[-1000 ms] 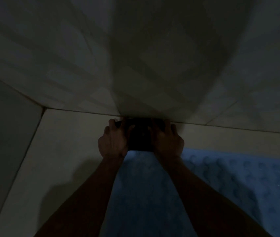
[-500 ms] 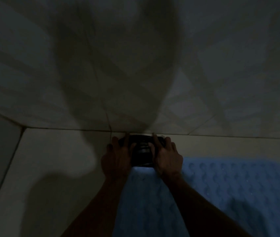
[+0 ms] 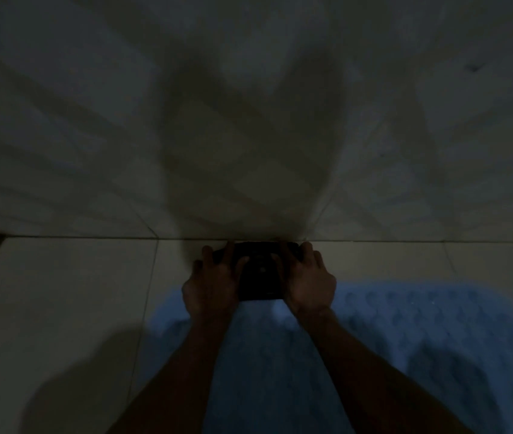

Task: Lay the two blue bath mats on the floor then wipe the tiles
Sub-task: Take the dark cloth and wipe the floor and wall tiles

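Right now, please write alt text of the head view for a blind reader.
Both hands, left hand and right hand, hold a dark object against the foot of a tiled wall in dim light. A blue bath mat lies below on the floor tiles.

A blue bath mat (image 3: pixel 405 339) with a bumpy raised pattern is lying on pale cream tiles (image 3: pixel 61 292), beside a black object (image 3: pixel 259 270).

The picture is very dim and grainy, with muted colours. A broad soft shadow spreads up the tiled wall (image 3: pixel 92 136) above centre, and another darkens the floor tiles (image 3: pixel 61 308) at lower left. Edges are soft, wall streaks smeared, tile lines bowed by the wide lens.
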`<state>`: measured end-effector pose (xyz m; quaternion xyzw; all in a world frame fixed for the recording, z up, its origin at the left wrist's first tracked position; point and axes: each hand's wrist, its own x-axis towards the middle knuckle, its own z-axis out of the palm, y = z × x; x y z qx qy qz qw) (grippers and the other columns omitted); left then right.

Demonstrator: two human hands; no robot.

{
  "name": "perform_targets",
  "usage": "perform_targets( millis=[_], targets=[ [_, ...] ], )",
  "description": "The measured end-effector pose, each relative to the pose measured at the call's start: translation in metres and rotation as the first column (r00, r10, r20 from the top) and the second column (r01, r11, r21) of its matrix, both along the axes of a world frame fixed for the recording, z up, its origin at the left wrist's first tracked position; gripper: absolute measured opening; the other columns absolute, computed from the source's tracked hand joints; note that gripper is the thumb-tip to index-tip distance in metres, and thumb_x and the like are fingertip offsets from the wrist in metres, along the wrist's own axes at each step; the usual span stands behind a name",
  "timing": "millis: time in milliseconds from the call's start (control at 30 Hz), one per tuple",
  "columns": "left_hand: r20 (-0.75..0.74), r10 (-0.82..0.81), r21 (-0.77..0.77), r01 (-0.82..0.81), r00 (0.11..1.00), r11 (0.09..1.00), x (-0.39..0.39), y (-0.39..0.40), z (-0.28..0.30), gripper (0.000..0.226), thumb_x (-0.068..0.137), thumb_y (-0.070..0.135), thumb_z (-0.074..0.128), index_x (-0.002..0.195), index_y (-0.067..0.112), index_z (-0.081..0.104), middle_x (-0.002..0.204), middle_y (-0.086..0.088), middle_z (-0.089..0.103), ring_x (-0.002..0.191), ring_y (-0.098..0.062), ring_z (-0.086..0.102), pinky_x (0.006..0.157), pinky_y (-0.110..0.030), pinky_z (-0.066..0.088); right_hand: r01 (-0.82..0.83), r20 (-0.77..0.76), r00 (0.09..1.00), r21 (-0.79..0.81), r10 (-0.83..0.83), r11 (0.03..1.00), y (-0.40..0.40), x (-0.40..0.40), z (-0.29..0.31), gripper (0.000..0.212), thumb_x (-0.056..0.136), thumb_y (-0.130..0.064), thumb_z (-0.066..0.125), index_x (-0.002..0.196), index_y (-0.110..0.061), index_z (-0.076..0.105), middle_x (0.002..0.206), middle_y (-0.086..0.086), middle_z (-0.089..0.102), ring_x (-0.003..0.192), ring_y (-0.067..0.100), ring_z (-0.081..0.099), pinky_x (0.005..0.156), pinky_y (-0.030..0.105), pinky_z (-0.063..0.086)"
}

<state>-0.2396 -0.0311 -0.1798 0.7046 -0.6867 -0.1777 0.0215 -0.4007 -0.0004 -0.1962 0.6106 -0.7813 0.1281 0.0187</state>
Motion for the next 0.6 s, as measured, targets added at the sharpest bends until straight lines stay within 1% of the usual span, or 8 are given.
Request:
perform_targets(
  millis=[67,167,233,300,367,500,567,600],
  targets=[
    [0.009,-0.017,0.002,0.017,1.0,1.0,-0.014,0.001,-0.007,0.059,0.094,0.071,0.012,0.148,0.05,0.026,0.14,-0.006,0.043,0.114,-0.034,0.052,0.083,-0.046,0.054,-0.004,0.008,1.0,0.013,0.004,1.0,0.003,-0.017,-0.001,0.039,0.097,-0.05,0.043,0.117,-0.03,0.07,0.1,0.006,0.063,0.081,0.028,0.063,0.047,0.026,0.029],
    [0.108,-0.194,0.047,0.19,0.975,0.981,-0.032,0.001,-0.022,0.072,0.089,0.076,0.0,0.153,0.047,0.018,0.151,-0.004,0.039,0.121,-0.036,0.043,0.087,-0.045,0.052,0.023,-0.001,1.0,-0.008,-0.023,1.0,0.009,-0.044,-0.005,0.04,0.096,-0.05,0.044,0.117,-0.028,0.072,0.1,0.008,0.065,0.082,0.029,0.064,0.042,0.028,0.037],
    [0.102,-0.177,0.045,0.173,0.979,0.984,-0.052,0.005,-0.015,0.073,0.092,0.074,0.001,0.154,0.044,0.022,0.153,-0.007,0.033,0.121,-0.037,0.045,0.089,-0.042,0.051,0.032,-0.01,0.999,-0.045,-0.033,0.998,0.014,-0.063,-0.006,0.043,0.095,-0.05,0.043,0.115,-0.029,0.074,0.099,0.009,0.066,0.079,0.03,0.065,0.04,0.03,0.041],
    [0.121,-0.16,0.003,0.161,0.98,0.987,-0.077,0.012,-0.007,0.07,0.093,0.073,0.004,0.153,0.045,0.027,0.15,-0.006,0.037,0.119,-0.033,0.048,0.08,-0.038,0.048,0.052,0.006,0.999,-0.078,-0.052,0.996,0.018,-0.084,-0.007,0.042,0.094,-0.05,0.043,0.113,-0.029,0.074,0.098,0.009,0.066,0.079,0.03,0.065,0.039,0.03,0.043],
    [0.155,-0.133,-0.012,0.137,0.979,0.991,-0.104,0.02,0.003,0.061,0.096,0.069,0.016,0.15,0.046,0.032,0.141,-0.006,0.042,0.112,-0.028,0.053,0.071,-0.037,0.047,0.079,0.005,0.997,-0.088,-0.078,0.993,0.023,-0.105,-0.009,0.041,0.093,-0.05,0.044,0.111,-0.03,0.075,0.097,0.008,0.066,0.078,0.03,0.065,0.04,0.029,0.042],
    [0.124,-0.099,-0.005,0.101,0.987,0.995,-0.148,0.029,0.004,0.053,0.097,0.067,0.026,0.142,0.045,0.044,0.127,-0.005,0.048,0.103,-0.028,0.057,0.067,-0.036,0.048,0.115,-0.007,0.993,-0.079,-0.116,0.99,0.032,-0.147,-0.012,0.037,0.095,-0.051,0.046,0.112,-0.032,0.074,0.097,0.005,0.066,0.081,0.028,0.065,0.043,0.028,0.041],
    [0.126,-0.097,-0.035,0.103,0.987,0.994,-0.168,0.036,0.005,0.053,0.096,0.067,0.027,0.142,0.046,0.044,0.124,-0.006,0.049,0.099,-0.029,0.059,0.065,-0.038,0.05,0.118,-0.024,0.992,-0.091,-0.121,0.989,0.038,-0.166,-0.012,0.035,0.096,-0.05,0.048,0.11,-0.031,0.074,0.096,0.005,0.066,0.08,0.027,0.064,0.043,0.027,0.041],
    [0.146,-0.099,-0.045,0.107,0.984,0.993,-0.178,0.04,0.006,0.054,0.097,0.067,0.027,0.144,0.047,0.041,0.124,-0.007,0.05,0.098,-0.03,0.06,0.063,-0.037,0.048,0.111,-0.03,0.993,-0.097,-0.114,0.989,0.04,-0.176,-0.012,0.036,0.096,-0.05,0.047,0.11,-0.03,0.074,0.095,0.005,0.066,0.079,0.027,0.064,0.043,0.027,0.041]
  ],
)
